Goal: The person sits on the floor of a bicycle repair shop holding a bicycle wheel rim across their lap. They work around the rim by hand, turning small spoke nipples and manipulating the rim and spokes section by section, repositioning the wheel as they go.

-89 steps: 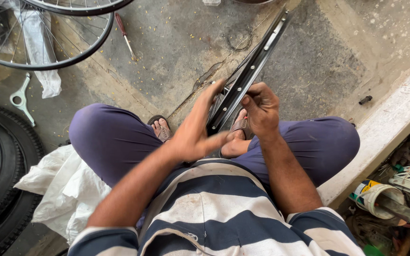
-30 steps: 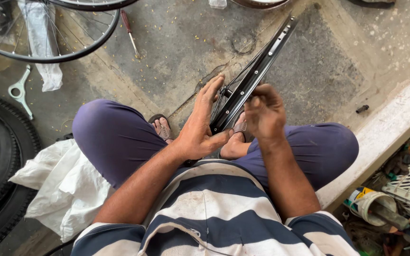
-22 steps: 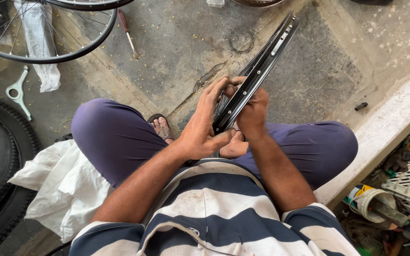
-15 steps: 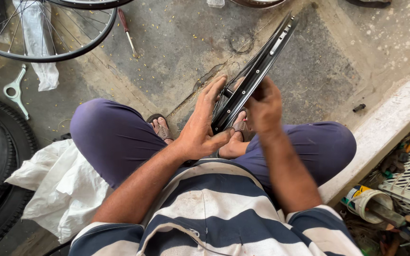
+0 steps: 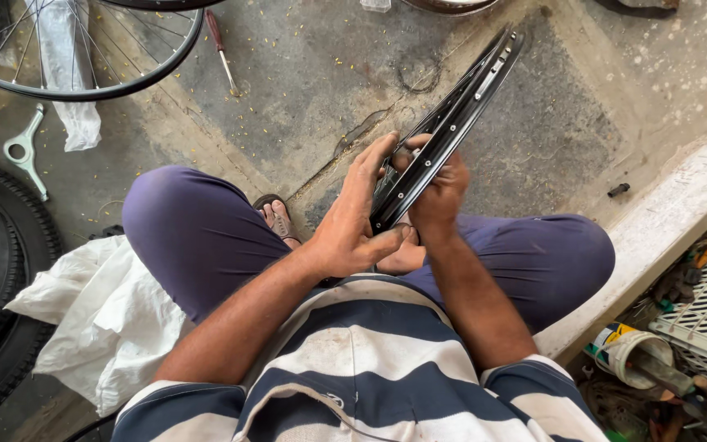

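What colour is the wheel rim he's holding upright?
Black, with a glossy sheen, in the head view: the wheel rim.

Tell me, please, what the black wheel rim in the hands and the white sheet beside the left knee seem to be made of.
The black wheel rim looks like metal with a glossy black coat: thin, rigid, with bright highlights along its edges. The white sheet seems thin plastic or woven sacking: it lies crumpled in soft folds; which one is unclear. The left hand and right hand grip the rim.
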The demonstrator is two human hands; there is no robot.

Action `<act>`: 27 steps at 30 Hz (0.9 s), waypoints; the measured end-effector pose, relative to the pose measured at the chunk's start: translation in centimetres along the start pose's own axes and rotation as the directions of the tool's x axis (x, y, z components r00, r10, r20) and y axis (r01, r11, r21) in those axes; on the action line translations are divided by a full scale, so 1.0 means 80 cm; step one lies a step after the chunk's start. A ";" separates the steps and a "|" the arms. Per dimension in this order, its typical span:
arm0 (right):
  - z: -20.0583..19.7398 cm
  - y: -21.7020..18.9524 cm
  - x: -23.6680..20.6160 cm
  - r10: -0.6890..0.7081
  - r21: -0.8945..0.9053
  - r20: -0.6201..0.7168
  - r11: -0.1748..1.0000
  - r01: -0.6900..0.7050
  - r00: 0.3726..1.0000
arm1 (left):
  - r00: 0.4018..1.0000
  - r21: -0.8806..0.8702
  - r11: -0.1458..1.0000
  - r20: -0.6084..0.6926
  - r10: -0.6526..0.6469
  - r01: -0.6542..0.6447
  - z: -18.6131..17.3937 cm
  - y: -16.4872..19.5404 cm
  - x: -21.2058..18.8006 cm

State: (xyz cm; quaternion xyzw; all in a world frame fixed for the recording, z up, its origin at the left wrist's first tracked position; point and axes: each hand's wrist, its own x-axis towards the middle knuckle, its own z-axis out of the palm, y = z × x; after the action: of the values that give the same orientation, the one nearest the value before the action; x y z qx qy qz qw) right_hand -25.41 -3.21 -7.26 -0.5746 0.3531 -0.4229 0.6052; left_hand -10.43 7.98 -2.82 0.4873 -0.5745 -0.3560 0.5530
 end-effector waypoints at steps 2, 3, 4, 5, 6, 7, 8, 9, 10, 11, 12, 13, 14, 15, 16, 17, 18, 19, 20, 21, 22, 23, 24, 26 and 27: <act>-0.005 -0.017 0.007 0.069 -0.043 0.140 0.997 -0.064 0.988 | 1.000 -0.003 1.000 -0.015 -0.020 0.020 -0.001 0.000 -0.002; -0.014 -0.029 0.012 0.220 0.092 0.227 0.965 -0.246 0.949 | 0.999 -0.014 0.999 -0.027 -0.033 0.033 -0.002 0.000 -0.002; -0.027 -0.041 0.018 0.353 0.202 0.327 0.880 -0.429 0.877 | 0.998 -0.031 0.998 -0.038 -0.048 0.047 -0.003 0.000 -0.003; -0.034 -0.047 0.020 0.458 0.283 0.433 0.749 -0.599 0.776 | 0.999 -0.026 0.999 -0.028 -0.025 0.024 -0.002 0.000 -0.003; -0.037 -0.049 0.020 0.373 0.288 0.379 0.822 -0.491 0.847 | 1.000 -0.018 1.000 -0.022 -0.003 0.002 -0.002 0.000 -0.002; -0.036 -0.048 0.018 0.280 0.286 0.328 0.881 -0.377 0.902 | 1.000 -0.008 1.000 -0.018 0.016 -0.016 -0.001 0.000 -0.002; -0.032 -0.044 0.013 0.178 0.279 0.278 0.925 -0.257 0.944 | 1.000 -0.013 1.000 -0.013 -0.006 0.006 0.000 0.001 -0.003; -0.025 -0.037 0.008 -0.043 0.053 0.138 0.998 0.036 0.990 | 1.000 -0.016 1.000 -0.008 -0.025 0.025 0.000 0.002 -0.003; -0.013 -0.029 0.001 -0.295 -0.206 0.058 0.931 0.300 0.954 | 0.999 -0.017 0.999 -0.003 -0.044 0.044 0.000 0.002 -0.002; -0.007 -0.026 -0.004 -0.534 -0.460 0.047 0.738 0.493 0.844 | 0.999 -0.026 0.998 -0.007 -0.049 0.049 0.000 0.003 -0.002; -0.006 -0.025 -0.006 -0.478 -0.443 0.079 0.769 0.461 0.875 | 0.998 -0.036 0.998 -0.006 -0.055 0.055 -0.001 0.004 -0.002; -0.006 -0.026 -0.006 -0.425 -0.427 0.108 0.797 0.428 0.899 | 0.998 -0.045 0.997 -0.003 -0.056 0.056 -0.002 0.004 -0.002; -0.012 -0.029 -0.003 -0.375 -0.412 0.137 0.820 0.397 0.917 | 0.999 -0.040 0.998 0.000 -0.053 0.053 -0.003 0.004 -0.002; -0.024 -0.036 0.003 -0.217 -0.184 0.214 0.948 0.258 0.952 | 0.999 -0.039 0.998 0.001 -0.051 0.051 -0.003 0.004 -0.001; -0.039 -0.041 0.010 -0.074 0.035 0.324 0.997 0.067 0.943 | 0.999 -0.040 0.998 -0.001 -0.047 0.047 -0.003 0.004 -0.001; -0.054 -0.045 0.019 0.041 0.222 0.455 0.962 -0.157 0.890 | 0.999 -0.043 0.998 0.001 -0.043 0.043 -0.003 0.004 -0.001; -0.065 -0.044 0.025 0.070 0.284 0.483 0.930 -0.232 0.873 | 0.999 -0.046 0.998 0.005 -0.044 0.044 -0.001 0.003 -0.001; -0.072 -0.038 0.029 0.098 0.343 0.509 0.888 -0.306 0.855 | 0.999 -0.053 0.997 0.014 -0.048 0.048 0.000 0.003 -0.002; -0.076 -0.029 0.030 0.120 0.399 0.533 0.838 -0.374 0.837 | 0.999 -0.026 0.999 0.008 -0.034 0.034 0.001 0.003 -0.002; -0.075 -0.016 0.028 0.075 0.459 0.479 0.828 -0.323 0.874 | 1.000 0.008 1.000 -0.002 -0.014 0.014 0.002 0.002 -0.002; -0.071 -0.002 0.024 0.030 0.514 0.426 0.815 -0.269 0.904 | 1.000 0.045 0.999 -0.017 0.008 -0.007 0.001 0.001 -0.002; -0.065 0.012 0.019 -0.010 0.563 0.371 0.797 -0.216 0.929 | 1.000 0.024 1.000 -0.016 0.006 -0.006 0.000 0.001 -0.002; -0.060 0.023 0.015 -0.034 0.584 0.330 0.792 -0.176 0.943 | 1.000 0.002 1.000 -0.015 0.004 -0.004 -0.001 0.001 -0.003; -0.056 0.030 0.013 -0.087 0.625 0.245 0.775 -0.089 0.966 | 1.000 -0.031 0.999 -0.013 -0.021 0.021 -0.004 0.001 -0.004; -0.057 0.029 0.014 -0.013 0.556 0.330 0.811 -0.184 0.944 | 0.999 -0.041 0.998 -0.006 -0.051 0.050 -0.005 0.002 -0.005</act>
State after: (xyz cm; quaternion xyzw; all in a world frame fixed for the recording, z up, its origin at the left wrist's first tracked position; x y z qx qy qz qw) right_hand -28.87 -6.09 -9.87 -0.4069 0.1311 -0.3836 0.8186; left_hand -10.12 8.45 -2.73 0.4913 -0.5527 -0.3800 0.5557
